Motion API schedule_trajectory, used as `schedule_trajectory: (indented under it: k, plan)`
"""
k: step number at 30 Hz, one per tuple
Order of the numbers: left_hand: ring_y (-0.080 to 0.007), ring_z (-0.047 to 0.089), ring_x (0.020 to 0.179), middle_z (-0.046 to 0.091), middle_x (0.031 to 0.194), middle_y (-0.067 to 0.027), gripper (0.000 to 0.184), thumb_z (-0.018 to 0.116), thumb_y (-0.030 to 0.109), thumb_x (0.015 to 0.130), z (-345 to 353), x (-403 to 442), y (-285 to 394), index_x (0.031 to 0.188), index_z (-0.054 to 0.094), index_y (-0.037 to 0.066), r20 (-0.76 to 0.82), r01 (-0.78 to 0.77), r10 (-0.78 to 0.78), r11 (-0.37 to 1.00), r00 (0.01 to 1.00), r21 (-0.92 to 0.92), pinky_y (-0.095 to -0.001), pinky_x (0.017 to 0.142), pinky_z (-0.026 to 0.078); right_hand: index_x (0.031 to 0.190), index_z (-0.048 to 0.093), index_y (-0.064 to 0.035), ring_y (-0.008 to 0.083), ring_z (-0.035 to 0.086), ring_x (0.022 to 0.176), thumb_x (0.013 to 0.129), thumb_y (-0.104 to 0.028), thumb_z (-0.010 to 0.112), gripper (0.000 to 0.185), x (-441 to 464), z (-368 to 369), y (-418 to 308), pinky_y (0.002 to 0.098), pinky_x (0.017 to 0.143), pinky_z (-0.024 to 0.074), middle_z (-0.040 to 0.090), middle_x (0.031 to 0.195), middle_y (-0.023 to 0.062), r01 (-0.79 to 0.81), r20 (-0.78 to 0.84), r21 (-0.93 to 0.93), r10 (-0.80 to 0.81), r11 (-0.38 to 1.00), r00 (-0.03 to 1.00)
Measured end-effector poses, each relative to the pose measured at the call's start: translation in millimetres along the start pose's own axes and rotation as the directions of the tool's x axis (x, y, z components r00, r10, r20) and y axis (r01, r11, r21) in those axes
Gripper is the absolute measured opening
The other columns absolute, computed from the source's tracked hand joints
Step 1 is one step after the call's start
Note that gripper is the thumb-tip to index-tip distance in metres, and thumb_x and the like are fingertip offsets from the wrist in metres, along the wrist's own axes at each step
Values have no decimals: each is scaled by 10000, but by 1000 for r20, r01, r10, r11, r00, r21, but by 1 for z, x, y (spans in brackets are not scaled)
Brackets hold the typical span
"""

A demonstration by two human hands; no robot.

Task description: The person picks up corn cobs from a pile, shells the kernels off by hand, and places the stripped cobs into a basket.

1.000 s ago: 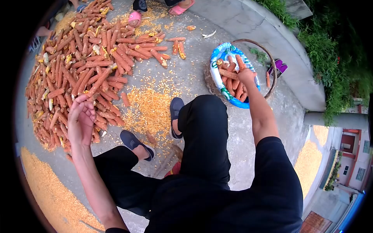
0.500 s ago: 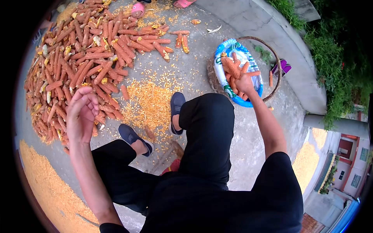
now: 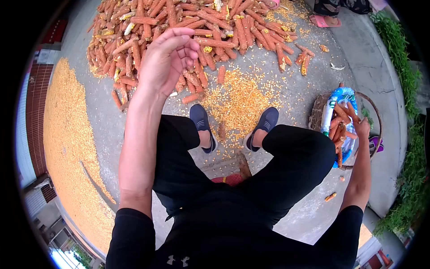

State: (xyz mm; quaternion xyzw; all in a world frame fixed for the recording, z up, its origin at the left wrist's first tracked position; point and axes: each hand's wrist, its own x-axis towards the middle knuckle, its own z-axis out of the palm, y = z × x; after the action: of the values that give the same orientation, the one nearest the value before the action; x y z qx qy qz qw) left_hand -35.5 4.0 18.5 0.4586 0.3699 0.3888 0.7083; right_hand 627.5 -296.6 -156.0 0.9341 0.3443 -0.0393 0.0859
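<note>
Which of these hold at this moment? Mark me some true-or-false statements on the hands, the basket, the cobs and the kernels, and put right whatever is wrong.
1. The right hand is at the basket. True.
2. Both hands are in the basket. False: the left hand is raised well apart from it, in front of the pile in this view.
3. A blue and white liner shows in the basket. True.
4. The basket is empty. False: it holds several cobs.
5. Loose kernels lie between the shoes. True.
</note>
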Motion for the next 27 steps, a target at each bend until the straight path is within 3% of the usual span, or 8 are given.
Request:
schedule_trajectory:
  k: [4, 9, 12, 14, 19, 23, 24, 27]
  plan:
    - [-147, 653, 760, 680, 896, -101, 183, 523, 83, 999, -9, 4, -6, 1148, 592, 4, -108, 20, -13, 998, 994, 61, -253, 647, 506, 1386, 529, 55, 411, 648, 1152, 850, -359, 735, 708, 29, 13, 2, 457, 995, 502, 654, 1237, 294, 210, -129, 4, -208, 978, 970]
    - [-117, 631, 758, 681, 889, -62, 167, 595, 152, 955, -36, 37, -33, 1074, 623, 39, -278, 141, -5, 871, 961, 471, -271, 638, 478, 1361, 589, -19, 299, 684, 1110, 941, -183, 654, 455, -28, -58, -119, 375, 910, 536, 687, 1229, 181, 395, -129, 496, -384, 773, 914]
    - [-337, 680, 1071, 708, 1131, -209, 298, 637, 247, 854, -86, 52, -90, 1081, 695, 61, -215, 217, -36, 124, 976, 968, -428, 965, 513, 1333, 601, -4, 218, 688, 1028, 953, -96, 636, 392, -102, -126, -198, 315, 854, 541, 681, 1197, 136, 443, -156, 700, -486, 559, 860]
    - [-367, 631, 1176, 663, 1242, -230, 430, 627, 310, 859, -133, 52, -148, 1196, 667, 46, -239, 234, -235, -49, 942, 971, -448, 1007, 493, 1302, 612, 3, 191, 674, 943, 955, -53, 629, 352, -156, -172, -240, 285, 819, 531, 663, 1159, 116, 514, -203, 722, -568, 463, 798]
    - [-366, 607, 1212, 643, 1286, -210, 492, 641, 314, 876, -176, 8, -266, 1294, 612, 55, -450, 447, -328, -92, 830, 890, -460, 1020, 490, 1184, 643, 24, 187, 645, 822, 889, 48, 646, 295, -216, -202, -276, 298, 774, 510, 628, 1061, 128, 722, -203, 605, -811, 336, 548]
    - [-376, 516, 1311, 589, 1363, -193, 567, 607, 244, 907, -139, 17, -272, 1431, 484, 64, -510, 512, -325, -87, 796, 854, -507, 1064, 450, 1086, 665, 26, 200, 648, 803, 879, 27, 666, 207, -215, -171, -287, 305, 711, 505, 627, 964, 124, 692, -21, 524, -805, 496, 593]
    - [-370, 520, 1296, 607, 1325, -200, 523, 607, 229, 905, -163, 23, -314, 1384, 477, 64, -466, 440, -325, -154, 823, 885, -497, 1058, 449, 1061, 670, 26, 197, 649, 770, 880, 40, 644, 183, -208, -168, -287, 303, 687, 503, 618, 918, 121, 779, -113, 472, -848, 413, 518]
    - [-398, 604, 1154, 665, 1183, -200, 372, 652, 258, 884, -161, 25, -337, 1179, 552, 55, -535, 520, -193, -123, 823, 845, -455, 990, 485, 1070, 671, 30, 188, 644, 724, 886, 44, 623, 191, -198, -169, -297, 304, 677, 503, 608, 895, 122, 559, 21, 631, -732, 537, 680]
